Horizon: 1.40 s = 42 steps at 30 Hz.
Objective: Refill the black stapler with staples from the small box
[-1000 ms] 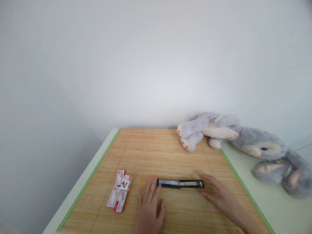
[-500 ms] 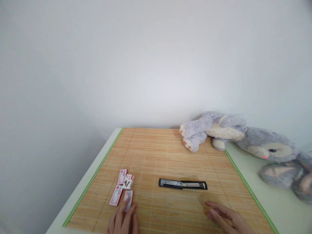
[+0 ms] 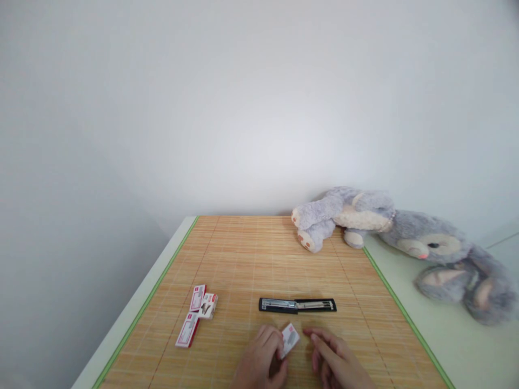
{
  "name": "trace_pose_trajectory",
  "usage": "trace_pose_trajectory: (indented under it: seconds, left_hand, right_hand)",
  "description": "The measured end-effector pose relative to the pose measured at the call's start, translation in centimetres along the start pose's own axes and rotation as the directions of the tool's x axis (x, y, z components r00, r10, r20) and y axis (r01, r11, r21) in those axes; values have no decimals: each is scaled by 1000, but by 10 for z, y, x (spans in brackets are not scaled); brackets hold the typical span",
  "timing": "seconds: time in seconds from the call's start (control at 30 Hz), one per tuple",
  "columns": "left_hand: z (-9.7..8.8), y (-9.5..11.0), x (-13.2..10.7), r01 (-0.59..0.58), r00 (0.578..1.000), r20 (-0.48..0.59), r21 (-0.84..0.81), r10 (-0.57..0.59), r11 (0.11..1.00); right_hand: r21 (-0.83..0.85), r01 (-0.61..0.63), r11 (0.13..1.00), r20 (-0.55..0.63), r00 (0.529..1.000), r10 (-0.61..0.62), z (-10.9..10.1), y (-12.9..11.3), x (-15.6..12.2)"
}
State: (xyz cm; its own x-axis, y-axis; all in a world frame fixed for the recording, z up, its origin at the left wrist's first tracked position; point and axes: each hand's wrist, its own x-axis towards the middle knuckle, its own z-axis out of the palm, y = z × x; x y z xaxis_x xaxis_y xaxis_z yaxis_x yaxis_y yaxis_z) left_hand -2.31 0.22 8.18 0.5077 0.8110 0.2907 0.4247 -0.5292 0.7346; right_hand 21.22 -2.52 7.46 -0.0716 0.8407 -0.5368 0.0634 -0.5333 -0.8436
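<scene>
My left hand is closed around a small red-and-white staple box, holding it just above the bamboo mat near the front edge. My right hand hovers beside it, fingers loosely curled toward the box, nothing in it. Just beyond both hands lies a black stapler, folded out flat with its metal channel showing. Three more staple boxes lie in a loose group at the left of the mat.
A grey and cream plush rabbit lies along the back right, partly on the mat and partly on the pale table. A white wall stands behind. The table's left edge runs close to the boxes.
My left hand took one box from the left group and carried it to the middle, in front of the stapler. My right hand moved left to meet it.
</scene>
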Motion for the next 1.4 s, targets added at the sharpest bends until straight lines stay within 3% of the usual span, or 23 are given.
trace_pose_trajectory:
  seconds: [0.23,0.4,0.5,0.57,0.63,0.8,1.07,1.27,1.4]
  left_hand:
    - [-6,5,15,150,983,136,-189,-126,970]
    - [-13,5,15,163,978,164,-205,-130,965]
    - [-18,0,8,182,975,154,-142,-160,973]
    - [-22,-5,3,219,971,111,-52,-212,974]
    - [-26,-9,0,250,964,87,36,-252,968]
    - [-35,-11,1,261,956,101,130,-275,957]
    - [-40,-14,1,261,960,63,158,-273,952]
    - [-38,-16,1,239,966,55,162,-251,957]
    - [-39,-16,1,238,966,59,159,-250,958]
  right_hand:
    - [28,-102,994,82,992,99,6,0,6]
    - [-76,-77,994,180,980,90,1,-4,4]
    - [-202,24,979,93,996,-5,-12,-6,4]
    - [-343,144,928,20,989,-146,-17,-9,3]
    - [-493,226,840,36,970,-240,-16,-16,2]
    - [-730,260,632,115,959,-261,-1,-41,-1]
    - [-786,225,576,98,965,-242,-19,-55,-4]
    - [-813,281,510,141,945,-295,14,-78,-5]
    - [-915,299,270,231,939,-255,40,-94,5]
